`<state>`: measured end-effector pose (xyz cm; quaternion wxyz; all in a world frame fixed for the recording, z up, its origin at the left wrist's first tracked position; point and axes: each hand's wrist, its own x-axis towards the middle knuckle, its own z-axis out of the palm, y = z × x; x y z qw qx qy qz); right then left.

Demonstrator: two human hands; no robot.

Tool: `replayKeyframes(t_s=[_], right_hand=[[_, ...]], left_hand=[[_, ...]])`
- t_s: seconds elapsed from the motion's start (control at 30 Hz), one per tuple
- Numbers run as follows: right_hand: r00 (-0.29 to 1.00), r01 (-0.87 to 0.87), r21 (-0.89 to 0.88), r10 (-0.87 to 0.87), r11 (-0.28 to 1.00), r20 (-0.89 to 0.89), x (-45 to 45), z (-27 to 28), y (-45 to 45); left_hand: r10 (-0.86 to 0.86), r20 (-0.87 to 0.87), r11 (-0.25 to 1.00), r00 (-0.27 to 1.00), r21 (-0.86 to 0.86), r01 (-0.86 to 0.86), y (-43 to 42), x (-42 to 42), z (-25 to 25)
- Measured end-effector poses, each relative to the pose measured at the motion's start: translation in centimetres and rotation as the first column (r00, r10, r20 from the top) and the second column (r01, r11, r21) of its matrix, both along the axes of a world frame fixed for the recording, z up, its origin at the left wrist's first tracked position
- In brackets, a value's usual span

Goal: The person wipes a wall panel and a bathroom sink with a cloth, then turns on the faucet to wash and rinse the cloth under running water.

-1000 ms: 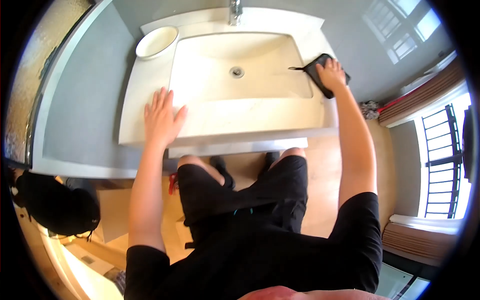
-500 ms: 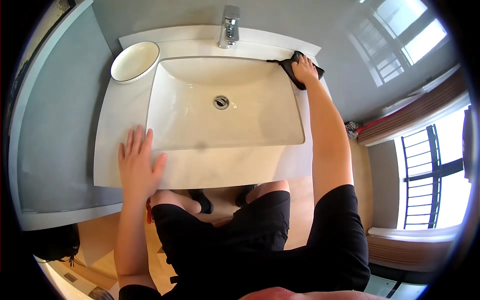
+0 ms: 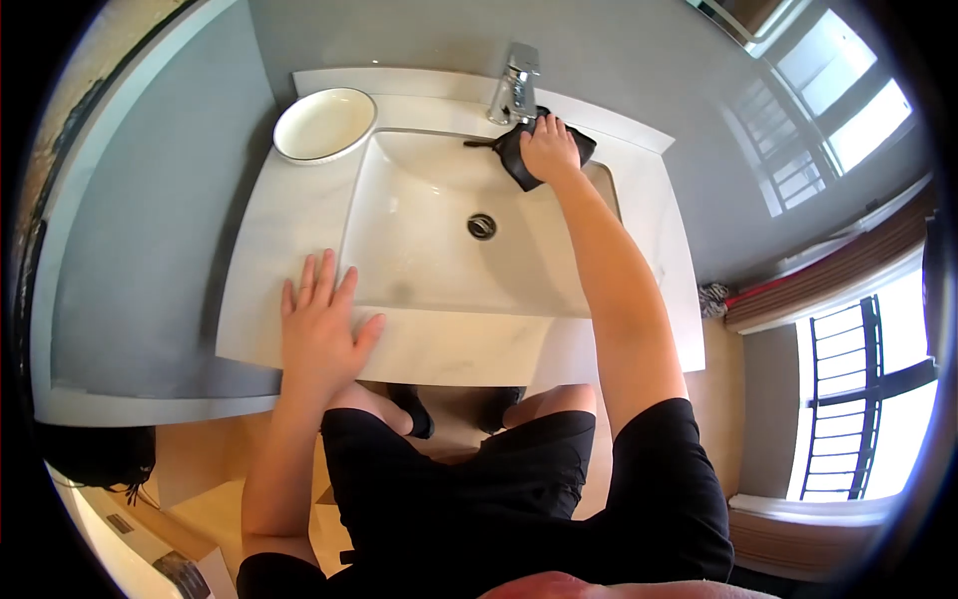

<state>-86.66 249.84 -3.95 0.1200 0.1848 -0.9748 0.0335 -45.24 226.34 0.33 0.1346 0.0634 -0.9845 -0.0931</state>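
Observation:
My right hand lies on a dark cloth at the back rim of the white sink, just right of the chrome faucet. The cloth has a small loop on its left and partly hangs over the basin edge. The fingers of that hand press together on it. My left hand rests flat with fingers spread on the front left of the marble-patterned countertop. It holds nothing.
A white oval dish stands at the counter's back left corner. Grey walls rise behind and to the left. A mop head is on the floor at the right, near a barred window. A black bag sits at the lower left.
My right hand has moved left along the back of the counter with the dark cloth, from the right side to beside the faucet. My left hand remains on the counter's left. The head view has shifted.

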Motion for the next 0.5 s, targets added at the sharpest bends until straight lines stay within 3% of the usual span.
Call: replayKeyframes(t_s=[0.13, 0.2, 0.37, 0.47, 0.5], right_hand=[[0.996, 0.020, 0.057, -0.025, 0.998, 0.085, 4.9, 2.0, -6.0], [0.988, 0.143, 0.010, -0.143, 0.990, 0.066, 5.3, 1.8, -7.3], [0.995, 0.098, 0.070, -0.097, 0.993, -0.022, 6.4, 0.5, -9.1], [0.994, 0.101, 0.183, -0.091, 0.978, -0.062, 6.8, 1.0, -10.5], [0.999, 0.025, 0.253, -0.018, 0.967, -0.030, 7.2, 1.6, -11.3]], left_hand=[[-0.003, -0.026, 1.000, 1.000, 0.012, 0.004, -0.3, 0.3, -0.5], [0.013, -0.029, 1.000, 1.000, 0.007, -0.013, -0.4, 0.2, -0.7], [-0.008, -0.051, 1.000, 0.999, -0.006, 0.008, -0.5, 0.5, -0.8], [-0.009, -0.057, 1.000, 0.998, 0.005, 0.009, -0.5, 0.5, -0.9], [-0.011, -0.059, 1.000, 0.998, 0.003, 0.011, -0.6, 0.5, -0.9]])
